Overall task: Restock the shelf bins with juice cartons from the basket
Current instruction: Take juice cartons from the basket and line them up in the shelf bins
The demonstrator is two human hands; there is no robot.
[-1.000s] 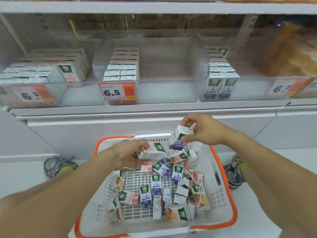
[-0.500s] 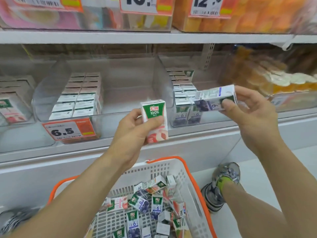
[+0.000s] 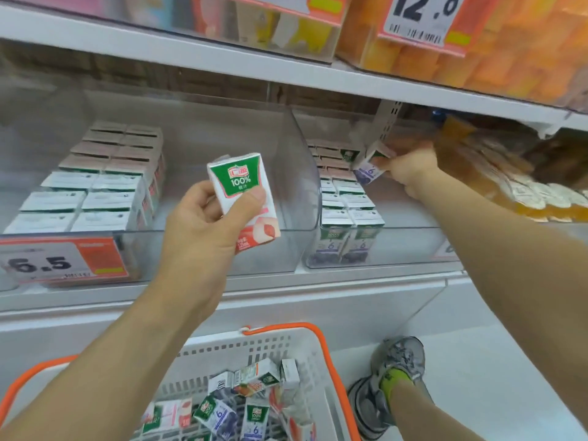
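While both hands pinch boxy cartons, left hand (image 3: 203, 224) peach carton (image 3: 243, 198), right hand (image 3: 405, 171) purple carton (image 3: 369, 168).

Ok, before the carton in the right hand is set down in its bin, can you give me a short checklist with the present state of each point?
1. Right hand grips the purple carton: ok.
2. Carton is over the right bin, which holds matching purple cartons: ok.
3. Free space in that bin beside the rows: ok.
4. Carton upright like the rows: not ok, it is tilted.
5. Left hand holds the peach carton firmly, in front of the middle bin: ok.
6. Whether the carton already touches the back row: cannot tell.
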